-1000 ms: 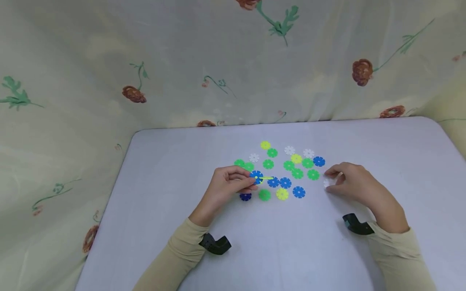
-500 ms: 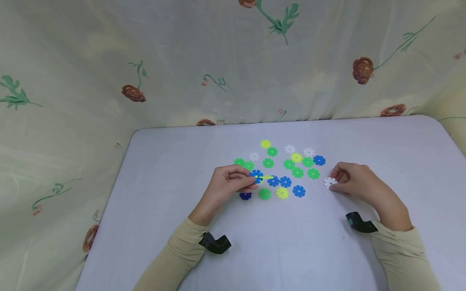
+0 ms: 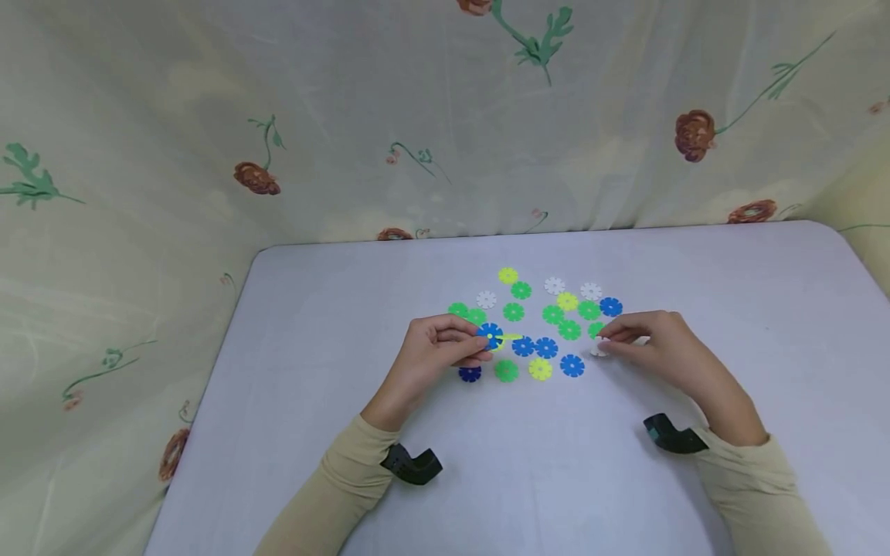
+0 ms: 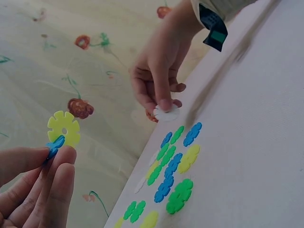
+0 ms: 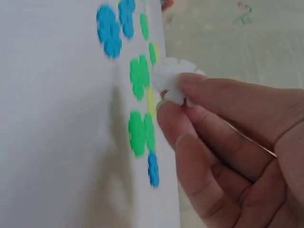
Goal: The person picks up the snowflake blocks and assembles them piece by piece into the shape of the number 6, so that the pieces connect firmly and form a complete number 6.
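My left hand pinches a blue notched plastic disc between thumb and fingers. A yellow notched disc is slotted into it at an angle, as the left wrist view shows. Over the right edge of the scattered discs, my right hand pinches a white notched disc between thumb and fingertips. In the head view that white disc is mostly hidden by the fingers and overlaps a green disc. A dark blue disc lies just below the left fingers.
Several green, blue, yellow and white discs lie flat on the white table, among them a yellow disc and a blue disc at the near side. A flower-printed curtain hangs behind the table and along its left.
My right hand has picked up the white disc from the table's right part and moved left with it toward the other discs. The left hand stays in place with the joined blue and yellow discs.
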`<state>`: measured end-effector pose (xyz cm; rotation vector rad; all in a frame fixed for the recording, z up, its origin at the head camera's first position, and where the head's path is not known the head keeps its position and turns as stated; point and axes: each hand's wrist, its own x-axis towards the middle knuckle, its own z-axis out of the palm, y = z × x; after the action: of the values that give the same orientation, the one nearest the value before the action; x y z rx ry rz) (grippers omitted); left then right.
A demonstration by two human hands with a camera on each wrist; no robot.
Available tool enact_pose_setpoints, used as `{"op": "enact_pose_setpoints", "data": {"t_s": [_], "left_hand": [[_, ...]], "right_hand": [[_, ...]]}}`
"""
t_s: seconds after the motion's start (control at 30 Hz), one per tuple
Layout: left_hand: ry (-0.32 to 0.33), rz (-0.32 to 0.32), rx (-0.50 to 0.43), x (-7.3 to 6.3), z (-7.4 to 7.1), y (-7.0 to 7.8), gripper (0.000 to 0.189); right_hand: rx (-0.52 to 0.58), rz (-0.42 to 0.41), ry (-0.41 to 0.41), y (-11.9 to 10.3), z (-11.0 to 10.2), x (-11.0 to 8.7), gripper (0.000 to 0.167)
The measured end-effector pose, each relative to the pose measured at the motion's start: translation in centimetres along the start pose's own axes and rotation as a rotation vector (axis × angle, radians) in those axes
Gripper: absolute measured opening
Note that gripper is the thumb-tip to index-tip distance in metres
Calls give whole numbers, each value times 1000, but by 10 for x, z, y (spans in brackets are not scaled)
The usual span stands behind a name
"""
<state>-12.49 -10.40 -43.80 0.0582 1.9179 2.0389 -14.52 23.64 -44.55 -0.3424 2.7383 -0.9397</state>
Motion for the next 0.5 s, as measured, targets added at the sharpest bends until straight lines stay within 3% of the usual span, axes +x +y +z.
{"op": "enact_pose_setpoints", "data": {"t_s": [0.17,0.5], "left_hand": [[1,2,-3,0,1,1,16],[-3,-1,6,-1,1,-1,16]], "right_hand": [[161,-40,-3,-16,10,0,22],[407,-84,75,-38,23,-2,26]]}}
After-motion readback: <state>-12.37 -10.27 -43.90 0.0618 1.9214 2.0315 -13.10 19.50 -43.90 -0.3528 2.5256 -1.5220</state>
